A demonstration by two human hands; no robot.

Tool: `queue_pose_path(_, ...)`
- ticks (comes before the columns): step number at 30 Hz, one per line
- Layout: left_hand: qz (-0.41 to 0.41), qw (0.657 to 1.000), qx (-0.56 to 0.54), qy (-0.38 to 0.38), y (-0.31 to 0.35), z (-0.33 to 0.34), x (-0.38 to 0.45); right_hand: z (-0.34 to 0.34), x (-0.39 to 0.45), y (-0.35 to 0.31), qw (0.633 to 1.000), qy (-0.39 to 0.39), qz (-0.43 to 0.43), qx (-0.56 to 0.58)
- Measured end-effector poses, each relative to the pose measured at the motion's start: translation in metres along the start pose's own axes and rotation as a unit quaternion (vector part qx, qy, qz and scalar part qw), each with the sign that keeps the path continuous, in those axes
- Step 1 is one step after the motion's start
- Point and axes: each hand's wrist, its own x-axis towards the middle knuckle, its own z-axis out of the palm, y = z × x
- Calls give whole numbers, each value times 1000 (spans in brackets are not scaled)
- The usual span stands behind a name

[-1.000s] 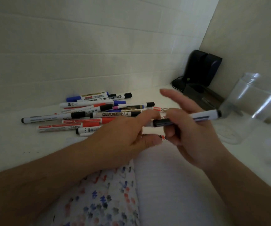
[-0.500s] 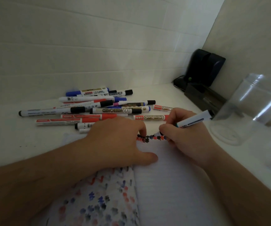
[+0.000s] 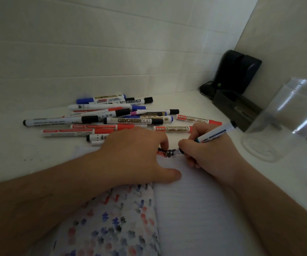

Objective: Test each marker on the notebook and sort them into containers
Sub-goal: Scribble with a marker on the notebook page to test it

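My right hand (image 3: 210,154) grips a thin white marker (image 3: 216,134) with its black tip down on the top edge of the notebook's right page (image 3: 191,209), among red and black scribbles (image 3: 164,152). My left hand (image 3: 136,154) rests palm down across the notebook's spine, fingers curled at the page top; whether it holds the cap I cannot tell. The left page (image 3: 115,224) is covered in red, blue and black test marks. A pile of several markers (image 3: 112,117) lies on the white table beyond the notebook.
A clear plastic container (image 3: 285,122) stands at the right, close to my right hand. A dark rectangular box (image 3: 235,109) and a black device (image 3: 237,71) with a cable sit in the far right corner against the wall.
One second ago both hands held the marker above the notebook. Since then my left hand dropped onto the notebook and my right hand brought the tip down onto the page, where it scribbles.
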Motion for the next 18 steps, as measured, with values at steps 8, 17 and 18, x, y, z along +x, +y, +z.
queue_pose_path(8, 3, 1000, -1, 2, 1, 0, -1, -3, -1, 3, 999, 6, 8, 41)
queue_pose_path(17, 5, 1000, 0, 4, 0, 0, -2, 0, 1, 4, 1000, 19, -10, -8)
queue_pose_path(18, 4, 1000, 1, 6, 1, 0, -2, 0, 1, 5, 1000, 20, -5, 3)
